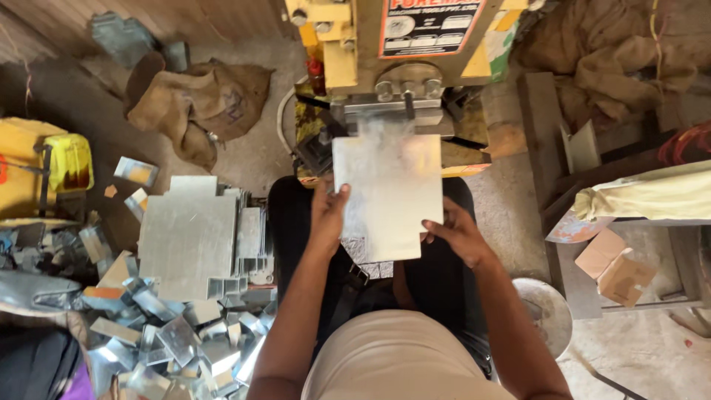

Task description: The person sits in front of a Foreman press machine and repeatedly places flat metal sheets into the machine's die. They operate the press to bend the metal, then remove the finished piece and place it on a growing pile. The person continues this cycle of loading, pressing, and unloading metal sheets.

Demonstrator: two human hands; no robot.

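**Feeding a sheet into the press, two hands on it**

Centre of the frame: the person has a flat, pale grey, notched sheet-metal blank (388,194) pushed up against the jaws of a yellow bench press with steel tooling (400,89) at top centre. The left hand (328,215) pinches the sheet's left edge, thumb on top and fingers curled underneath. The right hand (459,233) is half open, fingertips gripping the lower right corner where the notch is cut out. So both are closed on the same piece.

Lower left there's a neat stack of matching cut grey sheets (194,237), with a heap of shiny offcut strips (163,333) below it. A brown burlap sack (196,104) lies on the floor at upper left.

To do this well, I'd say keep the top edge square and flush against the tool, hold the sheet level, and keep fingers at the near edges, well back from the jaws.
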